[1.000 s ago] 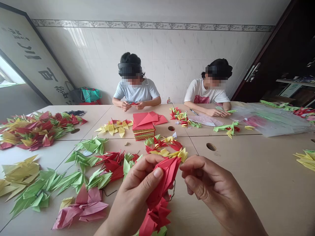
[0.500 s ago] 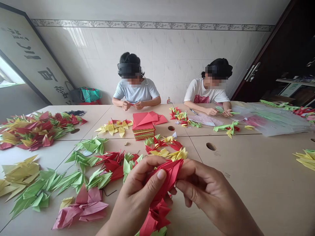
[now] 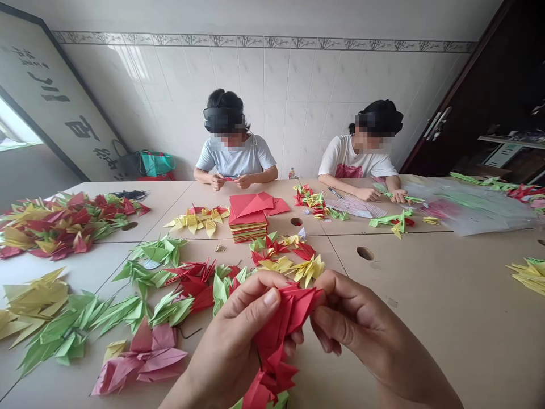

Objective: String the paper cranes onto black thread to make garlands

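Near the bottom centre, my left hand (image 3: 249,318) is closed round a bundle of folded red paper pieces (image 3: 286,311), thumb on top and fingers beneath. The fingertips of my right hand (image 3: 353,318) pinch the right-hand tip of the same bundle. Below the bundle hangs another red folded piece (image 3: 272,378), with a bit of green paper under it. A short dark strand shows between the red pieces. Just beyond my hands lie yellow folded pieces (image 3: 313,270) and a red and green cluster.
Green folded pieces (image 3: 131,312), pink ones (image 3: 142,360) and a large mixed pile (image 3: 63,224) cover the left side. A stack of red and yellow squares (image 3: 249,218) stands mid-table. Two people sit opposite; plastic sheets (image 3: 477,210) lie at the right.
My right hand has shifted slightly right, and the red bundle's layers are more fanned out. My left thumb has moved back a little on it. The right-hand person's hands have moved slightly.
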`<state>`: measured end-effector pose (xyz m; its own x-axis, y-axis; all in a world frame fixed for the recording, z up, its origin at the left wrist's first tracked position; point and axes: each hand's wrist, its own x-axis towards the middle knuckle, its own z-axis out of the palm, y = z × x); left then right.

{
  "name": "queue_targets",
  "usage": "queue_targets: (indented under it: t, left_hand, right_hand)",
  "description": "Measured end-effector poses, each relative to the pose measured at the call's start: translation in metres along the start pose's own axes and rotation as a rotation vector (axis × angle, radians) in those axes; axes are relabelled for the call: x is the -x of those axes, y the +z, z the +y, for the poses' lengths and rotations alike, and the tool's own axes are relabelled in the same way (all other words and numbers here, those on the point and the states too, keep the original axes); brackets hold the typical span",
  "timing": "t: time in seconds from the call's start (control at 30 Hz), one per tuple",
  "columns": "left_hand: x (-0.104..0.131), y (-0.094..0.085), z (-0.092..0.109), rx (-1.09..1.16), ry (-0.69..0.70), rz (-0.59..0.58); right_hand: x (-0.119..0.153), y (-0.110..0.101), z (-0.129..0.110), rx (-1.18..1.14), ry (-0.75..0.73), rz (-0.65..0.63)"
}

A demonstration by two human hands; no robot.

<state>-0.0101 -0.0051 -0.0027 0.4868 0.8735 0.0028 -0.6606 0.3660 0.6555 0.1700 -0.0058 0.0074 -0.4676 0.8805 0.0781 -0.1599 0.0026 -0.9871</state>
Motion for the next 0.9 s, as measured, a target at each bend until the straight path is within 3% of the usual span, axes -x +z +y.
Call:
queue_targets:
  t: [0.2, 0.4, 0.63, 0.9]
  left_hand:
    - [-0.003, -0.002, 0.000, 0.004, -0.057, 0.023]
    - [-0.003, 0.001, -0.001, -0.018, -0.104, 0.024]
    - [-0.002, 0.001, -0.002, -0.024, -0.122, 0.006]
    - [0.000, 0.004, -0.002, -0.147, -0.005, 0.059]
  right_hand:
    - [-0.003, 0.004, -0.002, -0.088, -0.059, -0.052]
    - [-0.002, 0.004, 0.005, -0.094, -0.050, 0.060]
    - [-0.001, -0.002, 0.007, -0.103, -0.020, 0.065]
    - [0.001, -0.001, -0.002, -0.047, 0.026, 0.081]
